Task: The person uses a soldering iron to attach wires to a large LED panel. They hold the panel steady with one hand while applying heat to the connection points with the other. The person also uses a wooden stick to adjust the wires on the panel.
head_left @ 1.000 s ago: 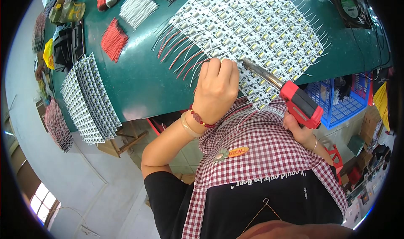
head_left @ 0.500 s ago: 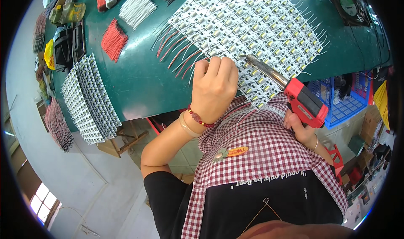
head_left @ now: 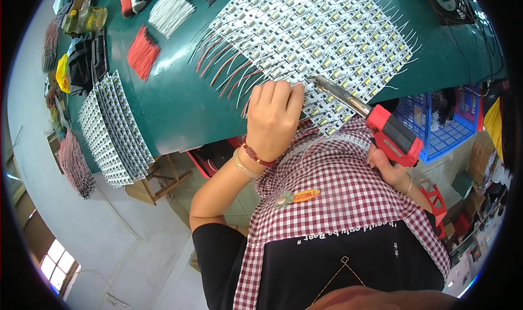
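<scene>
Many wires (head_left: 220, 71) already on sheet (head_left: 327, 37), just beyond our left hand (head_left: 275, 108): fingers bunched together, any hold hidden. Red pile (head_left: 144, 52), left of fingers, looks unused. Our right hand (head_left: 389, 168) wraps iron (head_left: 381, 122), tip near left fingertips; remainder unclear.

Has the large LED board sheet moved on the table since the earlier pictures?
No, not visibly: judged against the black fan, the LED board sheet keeps its place; only the whole view has shifted slightly.
</scene>
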Action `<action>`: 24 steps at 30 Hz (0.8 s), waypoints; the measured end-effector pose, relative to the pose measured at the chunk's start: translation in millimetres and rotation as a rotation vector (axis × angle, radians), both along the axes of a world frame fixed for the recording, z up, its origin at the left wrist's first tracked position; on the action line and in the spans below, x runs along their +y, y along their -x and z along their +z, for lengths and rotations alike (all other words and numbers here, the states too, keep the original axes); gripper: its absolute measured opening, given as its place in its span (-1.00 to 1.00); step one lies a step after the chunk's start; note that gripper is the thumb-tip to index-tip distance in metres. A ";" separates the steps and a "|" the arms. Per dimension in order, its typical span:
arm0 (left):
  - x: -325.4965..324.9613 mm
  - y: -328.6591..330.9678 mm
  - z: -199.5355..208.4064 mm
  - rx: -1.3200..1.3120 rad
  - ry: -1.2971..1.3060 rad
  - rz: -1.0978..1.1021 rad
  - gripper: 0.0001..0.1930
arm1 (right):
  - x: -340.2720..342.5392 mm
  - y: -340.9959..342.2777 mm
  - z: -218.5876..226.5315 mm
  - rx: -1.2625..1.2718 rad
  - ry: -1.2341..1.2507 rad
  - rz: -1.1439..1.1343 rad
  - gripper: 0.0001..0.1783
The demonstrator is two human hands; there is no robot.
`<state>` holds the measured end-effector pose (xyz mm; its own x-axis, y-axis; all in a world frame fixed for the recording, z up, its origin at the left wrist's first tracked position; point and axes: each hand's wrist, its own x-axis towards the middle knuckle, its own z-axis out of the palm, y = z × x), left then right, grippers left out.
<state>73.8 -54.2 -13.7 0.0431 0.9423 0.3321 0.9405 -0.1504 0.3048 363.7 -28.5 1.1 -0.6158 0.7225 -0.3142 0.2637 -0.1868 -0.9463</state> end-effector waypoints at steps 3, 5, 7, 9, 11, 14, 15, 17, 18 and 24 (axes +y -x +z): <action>-0.7 -1.1 -3.7 -0.011 -0.019 0.009 -0.77 | -4.0 -4.3 -6.7 -0.007 0.007 0.023 -0.85; -0.4 -2.2 -4.4 -0.017 -0.026 0.007 -0.77 | -5.7 -3.2 -5.9 -0.015 0.058 -0.012 -0.85; 1.3 -2.3 -3.2 -0.011 -0.018 0.003 -0.76 | -6.1 -2.0 -6.4 -0.021 0.071 -0.026 -0.85; 3.0 -0.9 -1.0 -0.003 -0.008 -0.003 -0.76 | -6.0 -0.6 -8.5 -0.025 0.043 -0.020 -0.86; 3.7 -1.6 0.2 0.003 -0.002 -0.013 -0.75 | -4.0 -0.4 -8.6 -0.067 -0.018 0.028 -0.86; 3.8 -0.2 1.4 0.004 0.022 -0.028 -0.75 | -2.8 1.5 -6.9 -0.066 -0.027 0.049 -0.87; 3.7 0.3 0.7 0.005 0.018 -0.030 -0.75 | -2.8 2.2 -6.6 -0.055 -0.015 0.047 -0.87; 2.9 0.9 -0.2 0.005 0.013 -0.026 -0.75 | -3.1 2.4 -5.5 -0.013 0.042 0.015 -0.88; 2.3 0.8 0.1 0.008 0.017 -0.022 -0.75 | -3.0 2.5 -5.0 0.008 0.070 -0.001 -0.88; 3.4 0.2 2.7 0.038 0.033 -0.024 -0.76 | 0.5 8.3 0.9 -0.023 -0.064 0.038 -0.76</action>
